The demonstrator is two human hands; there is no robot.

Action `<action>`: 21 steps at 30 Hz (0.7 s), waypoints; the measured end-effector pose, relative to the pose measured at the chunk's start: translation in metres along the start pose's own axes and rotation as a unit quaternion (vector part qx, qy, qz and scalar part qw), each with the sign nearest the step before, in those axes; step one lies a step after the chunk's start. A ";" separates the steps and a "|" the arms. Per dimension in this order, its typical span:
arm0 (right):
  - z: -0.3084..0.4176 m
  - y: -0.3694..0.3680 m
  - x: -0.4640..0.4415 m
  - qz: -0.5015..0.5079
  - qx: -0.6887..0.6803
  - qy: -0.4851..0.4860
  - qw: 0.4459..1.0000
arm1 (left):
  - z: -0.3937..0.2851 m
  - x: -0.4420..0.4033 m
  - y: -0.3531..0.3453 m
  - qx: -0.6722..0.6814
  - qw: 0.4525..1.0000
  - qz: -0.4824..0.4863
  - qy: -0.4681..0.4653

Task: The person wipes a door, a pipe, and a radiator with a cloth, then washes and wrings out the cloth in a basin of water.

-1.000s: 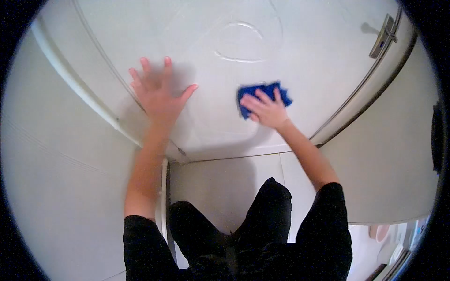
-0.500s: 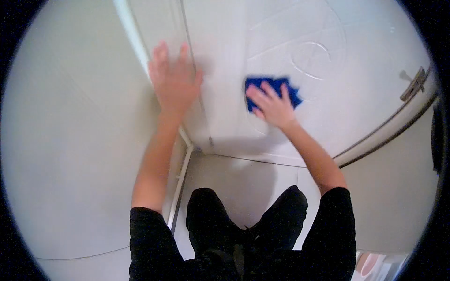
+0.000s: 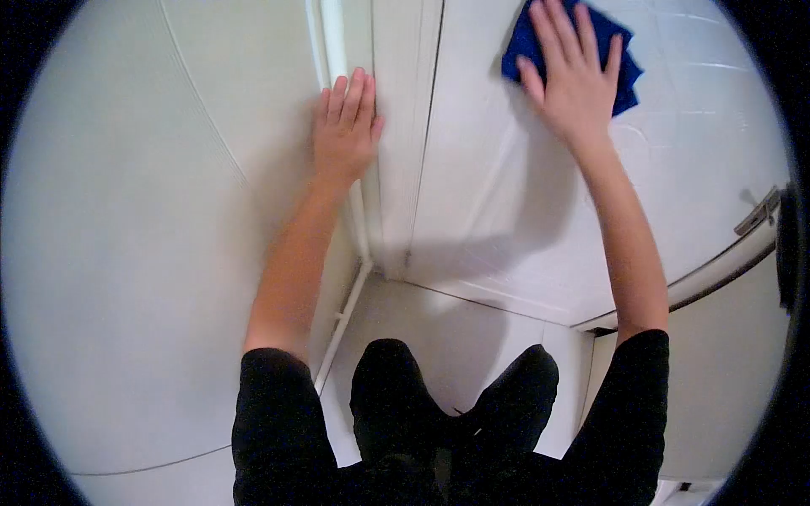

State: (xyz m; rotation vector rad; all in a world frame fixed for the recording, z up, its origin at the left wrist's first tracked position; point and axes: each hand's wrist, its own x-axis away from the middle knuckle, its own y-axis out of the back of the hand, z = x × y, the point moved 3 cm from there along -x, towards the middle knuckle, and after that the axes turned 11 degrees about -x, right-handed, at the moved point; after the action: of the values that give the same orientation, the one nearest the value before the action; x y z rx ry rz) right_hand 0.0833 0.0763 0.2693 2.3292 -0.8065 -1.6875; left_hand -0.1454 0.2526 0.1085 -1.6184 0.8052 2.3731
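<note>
A dark blue cloth point(image 3: 620, 63) lies bunched against the white door point(image 3: 498, 169) at the upper right. My right hand point(image 3: 574, 88) holds it pressed to the door panel, palm over it and fingers spread. Part of the cloth is hidden under the hand. At the corner to the left, my left hand point(image 3: 348, 126) is open and empty, its fingers stretched upward over the white pipe point(image 3: 334, 42) beside the door frame point(image 3: 401, 126). Whether those fingers press on the pipe or on the wall, I cannot tell.
A metal door handle point(image 3: 758, 211) sticks out at the right edge. The pale wall point(image 3: 143, 253) fills the left side. A thin white pipe point(image 3: 342, 325) runs low along it. Both my knees point(image 3: 392, 371) are over the light floor point(image 3: 439, 320).
My right hand and the blue cloth have moved up and to the right across the door. My left hand has shifted slightly right, and the view has turned a little left.
</note>
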 end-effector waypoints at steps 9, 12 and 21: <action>0.086 -0.077 0.084 0.150 -0.119 0.112 0.975 | -0.004 0.009 -0.020 0.158 0.972 -0.099 0.143; 0.112 -0.117 0.172 0.242 -0.166 0.198 0.935 | -0.001 0.003 -0.012 0.173 0.970 -0.102 0.134; 0.084 -0.070 0.037 0.098 -0.129 0.153 0.975 | -0.004 0.009 -0.017 0.196 0.966 -0.110 0.129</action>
State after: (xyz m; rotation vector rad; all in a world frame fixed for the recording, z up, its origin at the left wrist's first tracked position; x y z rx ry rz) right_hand 0.0375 0.1325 0.1793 2.1757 -0.6838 -1.2305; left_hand -0.1392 0.2633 0.0936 -1.7532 1.0039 1.7404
